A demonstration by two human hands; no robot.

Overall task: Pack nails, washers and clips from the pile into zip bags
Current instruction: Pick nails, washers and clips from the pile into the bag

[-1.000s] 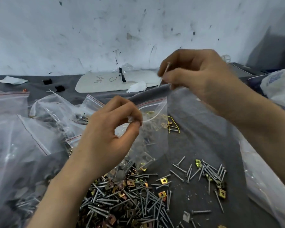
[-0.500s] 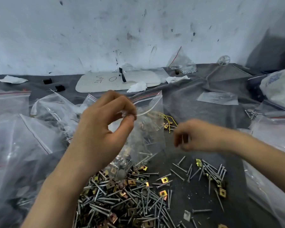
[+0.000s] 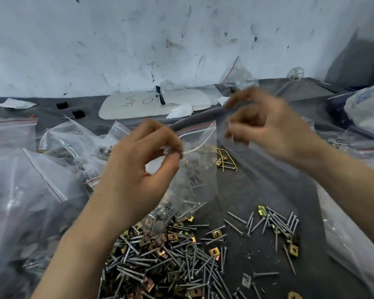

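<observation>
I see the left hand (image 3: pixel 136 171) pinching the open mouth of a zip bag (image 3: pixel 197 169) between thumb and forefinger. The bag hangs upright over the middle of the grey tabletop (image 3: pixel 257 190), and there are nails and clips inside it. The right hand (image 3: pixel 270 130) is raised just beside the mouth of the bag with curled fingers, but it is blurred and I cannot tell if it holds something. The pile (image 3: pixel 171 262) of nails and yellowish clips lies at the front edge of the tabletop, below the bottom of the bag. A smaller group of nails (image 3: pixel 274 225) lies to the right of it. Filled bags (image 3: pixel 41 169) cover the left side. A white board (image 3: pixel 156 104) lies at the far edge.
</observation>
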